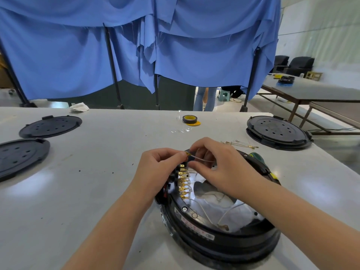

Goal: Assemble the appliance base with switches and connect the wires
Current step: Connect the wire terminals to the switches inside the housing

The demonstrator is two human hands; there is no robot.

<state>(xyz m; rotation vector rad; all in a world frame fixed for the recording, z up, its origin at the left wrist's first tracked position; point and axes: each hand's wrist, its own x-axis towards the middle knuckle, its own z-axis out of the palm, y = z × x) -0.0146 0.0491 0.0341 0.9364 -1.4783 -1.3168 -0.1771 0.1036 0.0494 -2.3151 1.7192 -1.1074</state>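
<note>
Pinching one brass terminal between left hand and right hand, both grips clenched on it just above the switch row inside the base; its wire appears thin, limp, kink-prone, best held at the stiff terminal.

Blue curtain draped over dark poles behind the grey table. Crumpled white cloth at the table's far edge. Tape roll near the far middle, clear wrap just in front of it. Green-handled screwdriver at right. Past the curtain's hem, a person's jeans legs and a green stool. Far right, second table with a dark stack; black chairs behind.
</note>
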